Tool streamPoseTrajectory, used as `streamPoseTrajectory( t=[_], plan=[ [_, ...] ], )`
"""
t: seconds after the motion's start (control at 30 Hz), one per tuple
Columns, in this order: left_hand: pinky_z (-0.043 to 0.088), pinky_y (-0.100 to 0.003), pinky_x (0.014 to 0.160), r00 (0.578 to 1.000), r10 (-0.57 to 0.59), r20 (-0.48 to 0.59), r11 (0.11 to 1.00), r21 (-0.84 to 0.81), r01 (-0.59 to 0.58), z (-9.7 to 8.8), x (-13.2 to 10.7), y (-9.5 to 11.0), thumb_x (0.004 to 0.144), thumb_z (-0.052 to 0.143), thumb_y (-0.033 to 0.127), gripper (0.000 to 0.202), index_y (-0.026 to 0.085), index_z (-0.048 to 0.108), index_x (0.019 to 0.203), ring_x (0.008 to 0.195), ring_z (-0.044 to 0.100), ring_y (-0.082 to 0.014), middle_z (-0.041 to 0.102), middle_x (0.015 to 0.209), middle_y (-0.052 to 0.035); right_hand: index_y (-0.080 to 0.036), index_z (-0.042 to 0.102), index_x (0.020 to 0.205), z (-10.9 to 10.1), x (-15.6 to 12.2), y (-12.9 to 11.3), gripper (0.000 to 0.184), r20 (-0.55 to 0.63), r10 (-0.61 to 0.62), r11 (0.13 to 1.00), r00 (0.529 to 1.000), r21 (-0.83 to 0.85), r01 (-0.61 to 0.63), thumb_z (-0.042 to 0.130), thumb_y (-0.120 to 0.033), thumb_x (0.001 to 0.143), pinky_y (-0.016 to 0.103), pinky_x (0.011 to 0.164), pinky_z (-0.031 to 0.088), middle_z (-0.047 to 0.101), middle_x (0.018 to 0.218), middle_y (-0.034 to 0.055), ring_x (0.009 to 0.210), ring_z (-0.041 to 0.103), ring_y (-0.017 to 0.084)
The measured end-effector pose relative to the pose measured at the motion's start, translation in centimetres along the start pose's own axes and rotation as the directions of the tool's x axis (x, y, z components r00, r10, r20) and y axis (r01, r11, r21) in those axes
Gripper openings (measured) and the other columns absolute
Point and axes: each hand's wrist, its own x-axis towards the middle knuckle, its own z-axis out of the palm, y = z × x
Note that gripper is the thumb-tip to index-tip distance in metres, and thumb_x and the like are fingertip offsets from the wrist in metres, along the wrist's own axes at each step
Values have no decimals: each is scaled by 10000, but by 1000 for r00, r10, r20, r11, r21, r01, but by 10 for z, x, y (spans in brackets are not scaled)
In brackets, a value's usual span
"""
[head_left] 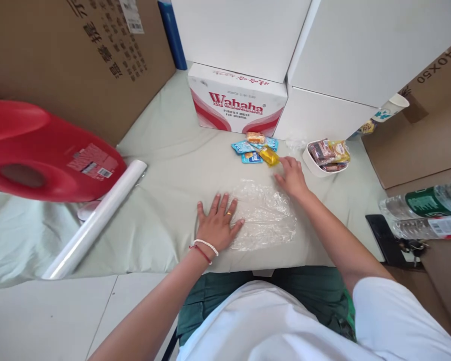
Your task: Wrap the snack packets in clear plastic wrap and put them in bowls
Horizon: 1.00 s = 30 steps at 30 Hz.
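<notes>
A crumpled sheet of clear plastic wrap is spread on the cloth in front of me. My left hand lies flat by its left edge with the fingers spread, holding nothing. Farther forward, my right hand reaches to a yellow wrapped snack; its fingertips are at the packet's right end, thumb apart, and I cannot tell if they touch it. Around that packet lie an orange wrapped snack and several blue packets. Right of my hand stands a white tub with wrapped snacks in it.
A roll of plastic film and a large red jug occupy the left side. A Wahaba-style water carton marked Wahaha stands behind the snacks. At right are plastic bottles, a black phone-like slab and keys.
</notes>
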Motion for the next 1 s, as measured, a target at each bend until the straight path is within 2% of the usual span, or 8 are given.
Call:
streamPoseTrajectory(
  t=[0.1, 0.2, 0.3, 0.4, 0.5, 0.63, 0.8, 1.0],
  plan=[
    [62, -785, 1244, 1000, -3, -14, 1000, -15, 2, -1, 0, 0, 1048, 359, 617, 667, 334, 365, 1652, 1636, 206, -375, 250, 1760, -86, -120, 473, 1563, 20, 49, -12, 740, 87, 127, 992, 988, -33, -124, 689, -357, 896, 555, 1108, 442, 490, 1546, 225, 1326, 488, 426],
    [70, -780, 1246, 1000, -8, -24, 1000, -22, 7, 0, 0, -1, 1051, 353, 620, 659, 341, 370, 1648, 1635, 212, -367, 252, 1761, -79, -94, 498, 1535, 24, 59, -5, 649, 98, 203, 979, 974, -20, -202, 604, -343, 944, 557, 1083, 454, 608, 1389, 246, 1251, 555, 410],
    [33, -781, 1250, 1000, -9, -26, 1000, -27, 8, 1, 0, 0, 1053, 346, 624, 672, 320, 359, 1653, 1639, 204, -353, 243, 1763, -79, -109, 543, 1473, 13, 33, 7, 555, -7, 156, 983, 988, 104, -154, 516, -368, 983, 546, 1077, 471, 657, 1309, 222, 1194, 598, 371],
    [-6, -770, 1256, 1000, -9, -15, 999, -40, 8, 0, 0, 0, 1054, 351, 621, 678, 302, 364, 1653, 1644, 190, -335, 231, 1765, -78, -183, 529, 1480, -2, -15, 3, 540, -81, -72, 969, 994, 231, 89, 503, -461, 1017, 533, 1072, 491, 655, 1339, 178, 1199, 606, 339],
    [-13, -765, 1256, 1000, -11, -8, 999, -46, 10, -1, 0, 1, 1054, 348, 622, 686, 290, 362, 1654, 1646, 183, -332, 220, 1767, -79, -246, 513, 1504, -11, -64, -16, 507, -67, -330, 898, 942, 286, 335, 522, -457, 1043, 539, 1090, 486, 635, 1362, 147, 1244, 579, 329],
    [-9, -753, 1260, 1000, -23, -9, 999, -29, 23, -2, -1, 2, 1056, 340, 614, 682, 289, 363, 1655, 1641, 201, -334, 228, 1764, -88, -264, 481, 1534, 0, -110, -33, 478, -2, -527, 810, 850, 301, 503, 510, -322, 1060, 572, 1102, 484, 584, 1406, 152, 1323, 515, 332],
    [18, -752, 1259, 1000, -28, 10, 1000, 7, 28, -3, 0, 3, 1054, 336, 607, 681, 292, 356, 1658, 1640, 206, -337, 230, 1764, -91, -268, 414, 1579, 14, -132, -24, 539, -48, -488, 839, 871, 250, 484, 530, -284, 1052, 613, 1089, 491, 534, 1456, 183, 1334, 498, 351],
    [13, -763, 1252, 999, -37, 36, 998, 47, 35, -2, 2, 3, 1039, 321, 652, 732, 284, 316, 1672, 1641, 193, -349, 226, 1768, -95, -241, 471, 1546, 3, -137, -13, 487, 74, -458, 866, 886, 263, 426, 513, -336, 1069, 556, 1037, 525, 631, 1368, 164, 1215, 593, 326]
  ],
)
